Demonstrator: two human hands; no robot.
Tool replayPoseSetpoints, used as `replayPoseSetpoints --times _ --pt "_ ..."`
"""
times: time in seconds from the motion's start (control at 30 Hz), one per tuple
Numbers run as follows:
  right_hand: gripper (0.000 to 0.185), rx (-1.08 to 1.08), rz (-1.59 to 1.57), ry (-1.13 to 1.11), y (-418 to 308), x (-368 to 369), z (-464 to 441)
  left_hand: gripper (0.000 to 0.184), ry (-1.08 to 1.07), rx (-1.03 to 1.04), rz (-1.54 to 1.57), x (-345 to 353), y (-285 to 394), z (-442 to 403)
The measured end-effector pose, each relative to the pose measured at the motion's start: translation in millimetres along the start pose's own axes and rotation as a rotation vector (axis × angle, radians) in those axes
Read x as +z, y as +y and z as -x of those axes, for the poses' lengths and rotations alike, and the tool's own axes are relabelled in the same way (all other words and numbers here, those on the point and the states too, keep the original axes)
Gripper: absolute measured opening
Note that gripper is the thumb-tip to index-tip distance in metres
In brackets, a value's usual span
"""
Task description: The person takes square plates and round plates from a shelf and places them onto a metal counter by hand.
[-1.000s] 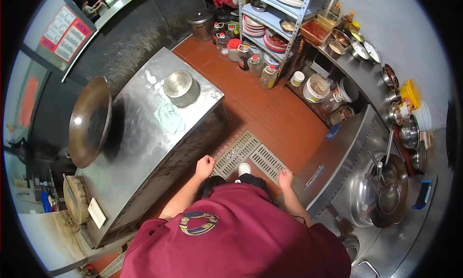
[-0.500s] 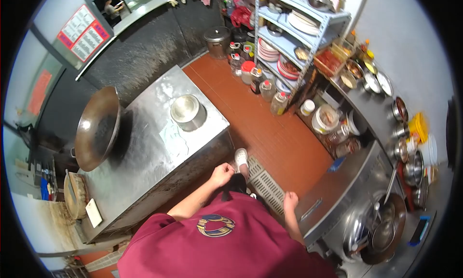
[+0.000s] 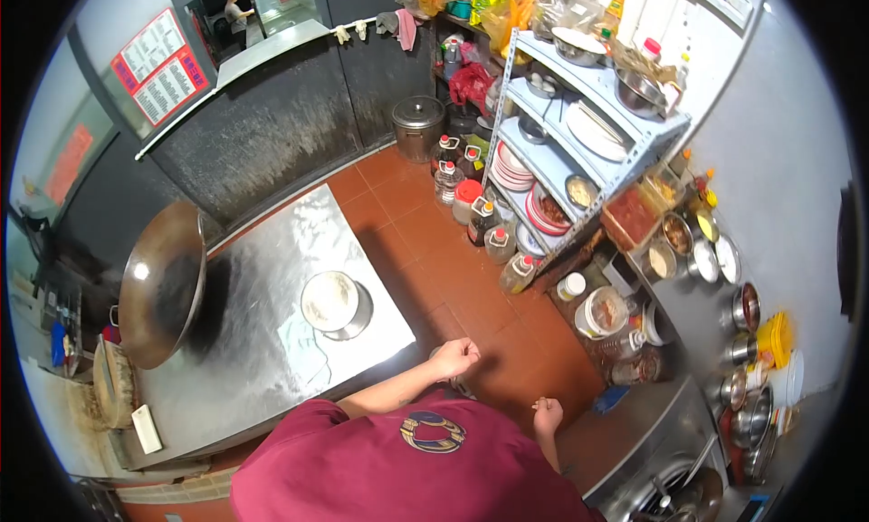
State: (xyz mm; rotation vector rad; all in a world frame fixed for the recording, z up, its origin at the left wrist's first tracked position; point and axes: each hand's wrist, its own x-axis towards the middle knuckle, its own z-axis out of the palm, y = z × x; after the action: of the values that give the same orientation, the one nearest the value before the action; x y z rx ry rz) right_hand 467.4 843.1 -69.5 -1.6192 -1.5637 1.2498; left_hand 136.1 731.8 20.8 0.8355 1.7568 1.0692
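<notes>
My left hand (image 3: 455,358) is closed in front of my body, above the floor near the right edge of the steel table (image 3: 244,341). Its fingers curl together, and whether anything small is inside is hidden. Lower and to the right, my right hand (image 3: 547,415) is also loosely curled, its inside not visible. Nearest to the left hand, a round metal pot (image 3: 329,302) stands on the table, touching a pale green cloth (image 3: 304,348). A large wok (image 3: 163,285) leans on its side at the table's left.
A blue shelf rack (image 3: 579,160) with plates and bowls stands ahead, with bottles (image 3: 499,244) at its foot. A lidded pot (image 3: 418,128) is by the dark wall. At right a counter holds bowls (image 3: 746,306). A person (image 3: 237,17) shows beyond the window.
The view has moved forward and tilted up, showing more of the rack and wall. My left hand has risen and reached further forward; the floor drain and shoe have dropped out of sight.
</notes>
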Motion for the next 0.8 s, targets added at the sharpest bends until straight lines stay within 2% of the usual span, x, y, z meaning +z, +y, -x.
replayPoseSetpoints --times 0.1,0.3,0.37,0.47,0.53,0.73,0.8 --pt "0.017 -0.142 -0.015 -0.037 -39.2 15.4 -55.3 0.014 -0.007 0.01 0.065 -18.7 22.0 -43.4" --pt "0.02 -0.178 -0.022 -0.008 -142.1 48.1 -115.2 0.009 0.08 0.052 0.054 -52.1 48.8 -104.1" --pt "0.019 -0.221 -0.041 -0.041 -160.0 60.0 -133.1 0.009 0.111 0.066 0.066 -65.2 63.3 -116.9" --pt "0.015 -0.288 -0.032 -0.075 -173.4 72.2 -165.4 0.007 0.13 -0.04 0.167 -78.3 79.0 -143.5" --pt "0.015 -0.319 -0.047 -0.11 -198.5 82.0 -190.1 0.005 0.155 0.008 0.238 -80.1 68.3 -175.5" --pt "0.011 -0.387 -0.16 -0.197 -296.8 123.4 -295.0 0.011 0.208 0.052 0.196 -100.4 134.0 -268.2" --pt "0.023 -0.532 -0.173 -0.14 -320.9 142.8 -344.4 0.011 0.216 0.074 0.212 -103.2 158.5 -304.6"
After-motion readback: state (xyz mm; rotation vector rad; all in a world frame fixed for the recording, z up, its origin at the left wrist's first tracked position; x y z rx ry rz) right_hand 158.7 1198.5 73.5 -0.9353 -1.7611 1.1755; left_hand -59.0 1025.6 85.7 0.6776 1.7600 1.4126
